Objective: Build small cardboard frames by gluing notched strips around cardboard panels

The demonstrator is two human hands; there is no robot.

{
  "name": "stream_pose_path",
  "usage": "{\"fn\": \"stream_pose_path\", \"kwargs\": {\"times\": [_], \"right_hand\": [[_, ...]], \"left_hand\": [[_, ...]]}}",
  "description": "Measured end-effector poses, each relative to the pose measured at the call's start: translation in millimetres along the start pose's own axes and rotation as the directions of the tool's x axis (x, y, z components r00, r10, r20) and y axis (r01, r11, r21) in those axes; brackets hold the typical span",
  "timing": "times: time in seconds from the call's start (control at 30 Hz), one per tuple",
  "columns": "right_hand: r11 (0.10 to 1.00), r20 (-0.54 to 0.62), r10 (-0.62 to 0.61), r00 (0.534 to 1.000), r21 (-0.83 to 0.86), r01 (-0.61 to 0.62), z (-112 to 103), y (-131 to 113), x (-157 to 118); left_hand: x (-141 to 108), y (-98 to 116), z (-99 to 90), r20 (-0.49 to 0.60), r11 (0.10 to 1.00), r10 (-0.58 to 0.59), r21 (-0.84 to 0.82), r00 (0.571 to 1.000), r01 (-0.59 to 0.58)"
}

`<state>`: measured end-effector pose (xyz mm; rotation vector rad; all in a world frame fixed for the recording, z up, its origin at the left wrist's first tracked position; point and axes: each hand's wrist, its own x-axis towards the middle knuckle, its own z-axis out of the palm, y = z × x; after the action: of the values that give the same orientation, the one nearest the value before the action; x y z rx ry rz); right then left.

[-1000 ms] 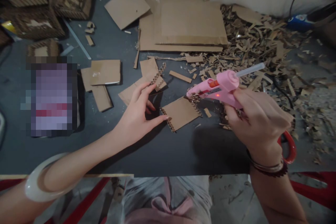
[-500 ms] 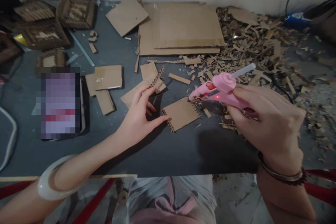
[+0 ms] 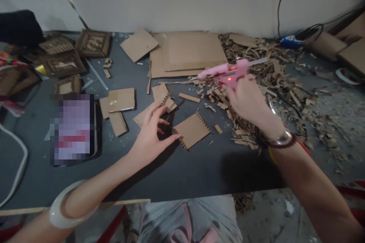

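Card (image 3: 193,131) is lying flat on the counter (image 3: 176,176), with big sheets (image 3: 194,51) resting behind it. From my distance I am watching the left hand (image 3: 151,133) keeping its fingers spread, gripping nothing, its thumb (image 3: 171,141) touching the card's left edge. The right hand (image 3: 248,98) is gripping the glue gun (image 3: 234,76), its nozzle (image 3: 196,78) pointing left, apart from the card. Wavy strips (image 3: 203,122) are lining two card sides; one offcut (image 3: 218,129) is lying just beside.
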<state>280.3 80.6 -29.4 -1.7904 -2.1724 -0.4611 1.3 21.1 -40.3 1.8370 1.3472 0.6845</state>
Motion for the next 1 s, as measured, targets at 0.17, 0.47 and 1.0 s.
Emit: {"fn": "stream_pose_path", "kwargs": {"times": [0.17,0.47,1.0], "right_hand": [[0.998,0.261,-0.063,0.963,0.038,0.055,24,-20,10],[0.999,0.237,-0.031,0.971,0.037,0.023,28,-17,1],[0.773,0.459,-0.211,0.863,0.619,-0.140,-22,-63,-53]], "left_hand": [[0,-2,-1.2,-0.028,0.999,0.016,0.047,0.999,-0.014],[1,-8,-1.0,-0.041,0.992,0.083,0.100,0.996,-0.078],[2,1,-2.8,-0.105,0.946,0.268,0.215,0.958,-0.241]]}}
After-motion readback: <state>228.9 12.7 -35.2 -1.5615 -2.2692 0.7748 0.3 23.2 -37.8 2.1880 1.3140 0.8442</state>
